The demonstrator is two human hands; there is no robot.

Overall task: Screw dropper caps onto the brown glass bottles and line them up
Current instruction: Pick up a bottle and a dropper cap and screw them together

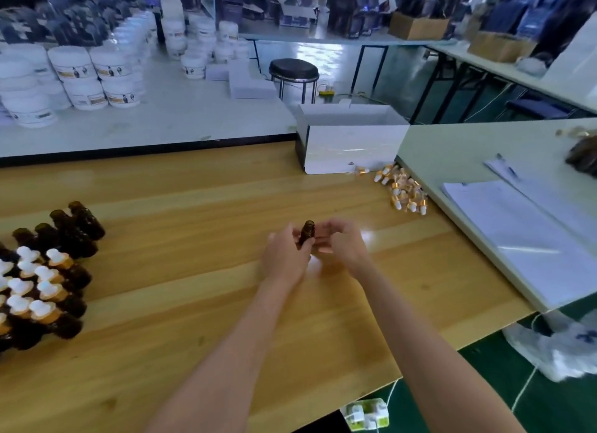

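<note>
- My left hand (284, 255) grips one small brown glass bottle (307, 234) round its body with the fingers curled. The open neck points up toward 12 o'clock so a cap can drop straight onto the threads.
- My right hand (342, 245) sits just beside the bottle at 3 o'clock, fingers curled inward. It is blurred, so I cannot tell whether it has a cap in it.
- I hold the bottle over the middle of the pale wooden tabletop (193, 206), where both wrists have room to twist.
- The heap of gold-collared dropper caps with white rubber bulbs (400, 190) lies at 2 o'clock, on my right hand's side for quick picking.
- At 9 o'clock the capped brown bottles (42, 290) are packed in rows. The uncapped brown bottles (71, 229) are grouped behind them at 10 o'clock, on my left hand's side. I judge several are yet to do.
</note>
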